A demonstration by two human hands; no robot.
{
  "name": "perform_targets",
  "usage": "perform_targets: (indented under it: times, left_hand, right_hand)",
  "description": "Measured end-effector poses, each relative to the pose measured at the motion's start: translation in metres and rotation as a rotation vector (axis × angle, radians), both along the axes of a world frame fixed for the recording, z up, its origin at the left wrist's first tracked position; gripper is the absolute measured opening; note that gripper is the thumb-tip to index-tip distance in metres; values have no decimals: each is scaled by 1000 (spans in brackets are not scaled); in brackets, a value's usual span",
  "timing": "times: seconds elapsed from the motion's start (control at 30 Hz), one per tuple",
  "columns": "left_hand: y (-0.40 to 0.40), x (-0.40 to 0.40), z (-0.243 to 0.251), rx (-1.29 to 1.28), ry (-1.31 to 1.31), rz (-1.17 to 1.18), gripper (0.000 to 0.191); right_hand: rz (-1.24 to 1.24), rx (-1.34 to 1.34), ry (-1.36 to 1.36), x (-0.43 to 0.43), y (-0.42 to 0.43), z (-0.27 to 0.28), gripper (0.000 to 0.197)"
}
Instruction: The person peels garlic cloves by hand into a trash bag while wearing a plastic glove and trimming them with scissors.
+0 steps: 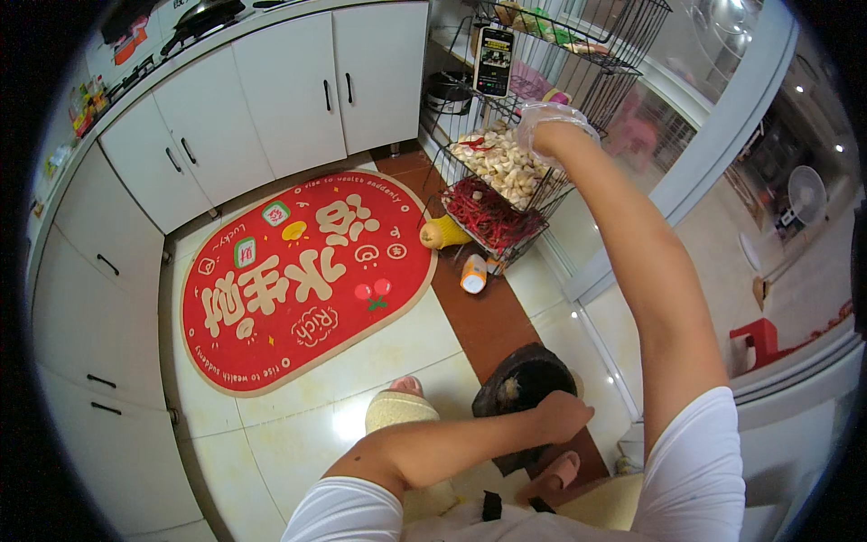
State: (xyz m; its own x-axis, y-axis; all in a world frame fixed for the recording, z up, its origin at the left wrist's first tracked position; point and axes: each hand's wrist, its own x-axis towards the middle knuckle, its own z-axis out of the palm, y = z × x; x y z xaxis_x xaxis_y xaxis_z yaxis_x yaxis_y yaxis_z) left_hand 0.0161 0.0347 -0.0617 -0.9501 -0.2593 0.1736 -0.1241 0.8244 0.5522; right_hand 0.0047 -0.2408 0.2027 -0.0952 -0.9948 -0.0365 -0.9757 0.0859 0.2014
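My right arm reaches out to a black wire rack [596, 101], and my right hand [552, 129], in a clear plastic glove, is at the rack's middle tier. Its fingers are hidden. Beside and below it garlic cloves [494, 159] fill one basket, with a few red chillies on top. Dried red chillies [484, 213] lie in the basket underneath. My left hand [565, 417] is bare and lies over the near rim of a dark stone mortar [525, 379] on the floor between my feet; whether it grips anything is not visible.
A phone [494, 61] leans upright on the rack. A butternut squash in yellow netting [443, 232] and an orange-and-white bottle [474, 274] are at the rack's foot. A red mat [311, 284] covers floor at the left, before white cabinets [291, 88]. A sliding door frame [698, 149] stands at the right.
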Motion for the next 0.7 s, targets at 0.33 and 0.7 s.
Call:
perform_targets:
  times: [0.33,0.7]
  left_hand:
    - [-3,7,0,-9,86,60,11]
    - [-11,-2,6,221,150,134,13]
  right_hand:
    - [-27,-174,183,-4,-25,-10,28]
    - [59,-610,52,-11,42,28,29]
